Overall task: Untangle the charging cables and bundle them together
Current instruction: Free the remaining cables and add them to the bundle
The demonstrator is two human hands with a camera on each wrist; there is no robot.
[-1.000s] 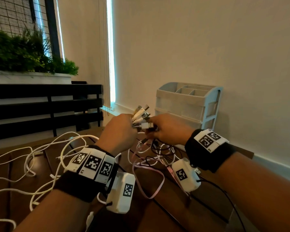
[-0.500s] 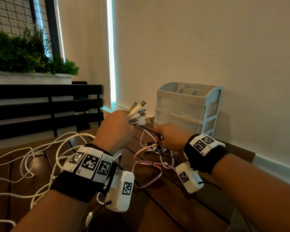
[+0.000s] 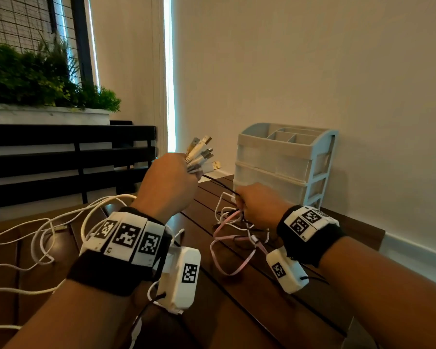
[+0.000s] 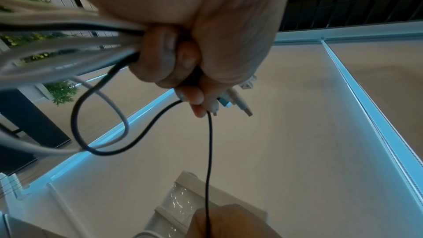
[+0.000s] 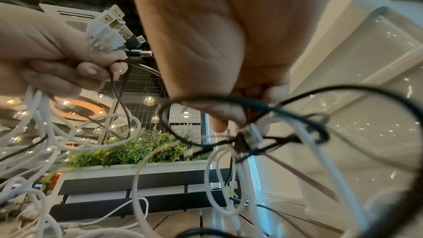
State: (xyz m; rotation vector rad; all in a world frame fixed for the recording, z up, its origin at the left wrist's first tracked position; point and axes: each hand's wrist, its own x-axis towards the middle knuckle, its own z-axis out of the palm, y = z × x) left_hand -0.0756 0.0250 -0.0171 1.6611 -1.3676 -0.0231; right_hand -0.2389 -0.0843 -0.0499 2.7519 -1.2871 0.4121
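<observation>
Your left hand (image 3: 169, 183) is fisted tight round the gathered plug ends (image 3: 202, 156) of the charging cables, which fan out above your knuckles; the white cable lengths (image 3: 43, 238) trail from that fist down and away across the dark slatted table (image 3: 237, 311) to your left; your right hand (image 3: 259, 205) sits lower and to the right, apart from the left, its fingers curled round a knot of cables (image 3: 233, 222) — white, black and one pink — just in front of the grey drawer organiser (image 3: 285, 162); a thin black cable (image 3: 219, 183) runs taut between the two hands.

By my reading you are in the untangling step, drawing the cables through the right hand to comb the snarl toward the free ends; the bundling has not yet begun; the loops under your right hand are crossed over one another, and the right wrist view shows a small dark junction (image 5: 242, 142) where several strands meet, though what it is I cannot tell.

The next move calls for a firm hold on the plugs and a looser right grip, so the strands can slide rather than cinch; pull too hard and the knot may tighten.
</observation>
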